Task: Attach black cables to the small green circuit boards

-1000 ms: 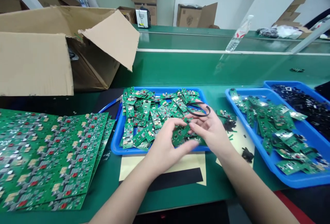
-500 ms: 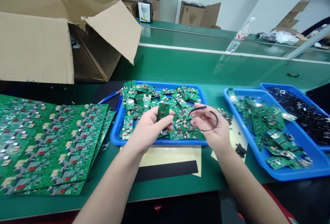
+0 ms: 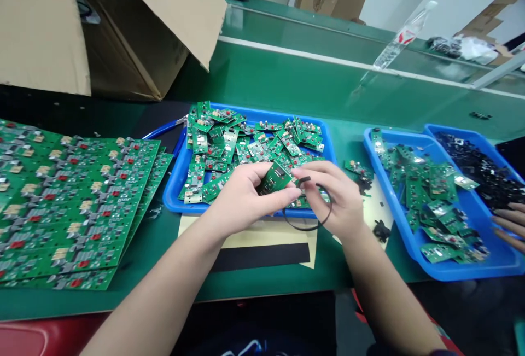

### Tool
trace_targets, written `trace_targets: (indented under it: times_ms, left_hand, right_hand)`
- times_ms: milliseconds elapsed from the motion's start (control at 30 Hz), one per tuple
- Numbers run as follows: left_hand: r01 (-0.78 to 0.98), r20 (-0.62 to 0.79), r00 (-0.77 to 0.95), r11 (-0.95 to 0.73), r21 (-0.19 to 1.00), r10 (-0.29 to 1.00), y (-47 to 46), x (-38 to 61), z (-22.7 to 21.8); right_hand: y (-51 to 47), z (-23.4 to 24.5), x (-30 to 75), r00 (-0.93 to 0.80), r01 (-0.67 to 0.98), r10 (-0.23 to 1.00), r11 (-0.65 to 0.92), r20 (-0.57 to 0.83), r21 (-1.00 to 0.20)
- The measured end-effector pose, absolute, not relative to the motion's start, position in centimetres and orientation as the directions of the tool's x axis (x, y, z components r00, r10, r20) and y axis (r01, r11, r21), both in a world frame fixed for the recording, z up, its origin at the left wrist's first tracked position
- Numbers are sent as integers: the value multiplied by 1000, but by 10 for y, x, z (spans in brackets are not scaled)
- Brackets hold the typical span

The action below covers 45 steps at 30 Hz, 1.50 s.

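Note:
My left hand (image 3: pixel 246 197) is closed on a small green circuit board (image 3: pixel 276 177), held tilted above the middle blue tray (image 3: pixel 174 197) of similar boards. Between the fingers of my right hand (image 3: pixel 339 197) is a thin black strip (image 3: pixel 305 229), curled into a loose loop. One end of the strip sticks out close to the board's right edge; whether they touch I cannot tell. Below my hands, a wider black strip (image 3: pixel 262 257) lies across pale yellow backing paper (image 3: pixel 312 242).
Large uncut circuit-board panels (image 3: pixel 77 203) are stacked at left, near blue-handled pliers (image 3: pixel 159 129). An open cardboard box (image 3: pixel 131 44) stands behind. To the right are a blue tray (image 3: pixel 441 275) of boards, a tray of black parts (image 3: pixel 471 170) and another person's hand (image 3: pixel 512 225).
My hands have come together: the right hand with the black strip moved left to the board, which is now tilted. The view has shifted downward. Another person's hand has appeared at right.

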<state>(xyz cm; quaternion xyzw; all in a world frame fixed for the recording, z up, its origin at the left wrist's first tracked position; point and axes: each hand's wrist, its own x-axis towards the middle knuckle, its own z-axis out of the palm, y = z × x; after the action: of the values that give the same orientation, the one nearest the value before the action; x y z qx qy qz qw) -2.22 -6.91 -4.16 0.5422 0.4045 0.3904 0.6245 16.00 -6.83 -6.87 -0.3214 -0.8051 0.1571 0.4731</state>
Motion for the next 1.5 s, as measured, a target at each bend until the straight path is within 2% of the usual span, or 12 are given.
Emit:
trace_targets:
  times_ms: [67,133,200,300,400,533,600,733,1000,1167,1333,1500]
  left_hand:
    - [-84,-73,422,119,989,904,-70,-23,-39]
    - [-124,-52,476,126,984,878,-71,-22,-36]
    - [-148,-39,485,126,981,874,-73,-21,-34]
    - [-169,-28,370,97,981,929,-76,-18,-35]
    - [-187,-49,315,113,976,948,-77,-16,-38]
    - [-173,-134,348,205,963,928,-75,-12,-44]
    - [-167,-154,340,221,961,928,-74,-11,-46]
    - [-218,-155,307,228,949,939,-74,-7,-49]
    - [-183,-137,383,221,958,913,-72,-12,-44]
    - [44,-79,126,74,996,989,-66,-21,-42]
    - [149,-118,291,77,986,950,-70,-15,-46]
    - [103,-147,388,116,988,910,-75,-9,-49]
  right_hand:
    - [-65,-69,164,-297,464,699,701,650,-542]
    - [-62,-70,168,-165,506,775,598,611,-622]
    - [-60,-72,172,-15,475,816,515,578,-714]
    - [-62,-71,175,81,336,816,519,573,-786]
    - [-66,-67,175,63,161,834,533,548,-831]
    - [-73,-64,168,-120,55,892,445,436,-894]
    - [-74,-63,163,-163,81,903,414,397,-907]
    - [-75,-64,155,-111,168,947,318,302,-933]
    - [-72,-70,162,-128,204,962,262,240,-943]
    - [-72,-67,166,-198,299,897,440,396,-847]
    - [-72,-63,159,-329,456,728,681,602,-573]
    - [-71,-65,157,-432,485,632,764,643,-425]
